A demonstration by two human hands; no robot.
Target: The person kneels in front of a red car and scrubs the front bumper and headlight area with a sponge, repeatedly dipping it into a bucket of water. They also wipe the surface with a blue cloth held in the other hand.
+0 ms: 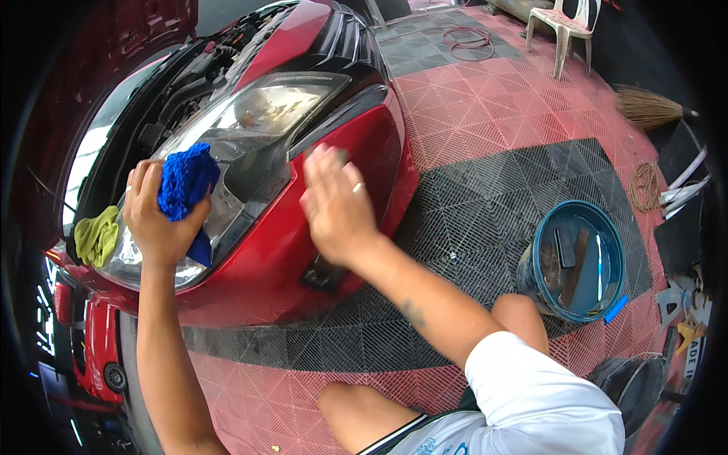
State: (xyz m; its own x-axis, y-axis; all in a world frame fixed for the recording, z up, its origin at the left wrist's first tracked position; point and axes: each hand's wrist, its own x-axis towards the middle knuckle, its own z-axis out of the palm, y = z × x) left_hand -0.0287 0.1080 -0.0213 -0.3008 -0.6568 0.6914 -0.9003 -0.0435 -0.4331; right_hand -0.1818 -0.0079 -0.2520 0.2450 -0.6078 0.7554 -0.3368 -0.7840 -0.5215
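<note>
My left hand (155,227) is closed around a crumpled blue cloth (184,182), which it holds against the clear headlight (262,114) of a red car. A loose corner of the cloth hangs below my fingers. To the right, my right hand (339,205) is over the red front bumper (258,265), beside the headlight's edge. Its fingers are stretched out and slightly blurred. A small greyish patch shows by their tips, too unclear to name. On the far left side of the headlight lies a yellow-green cloth (96,236).
The hood is up over the engine bay (208,68). At my right stands a blue bucket (580,311) with water and dark blocks in it. Farther off are a broom (648,108), a plastic chair (563,26) and a coiled hose (466,44). Another red car (100,345) is at left.
</note>
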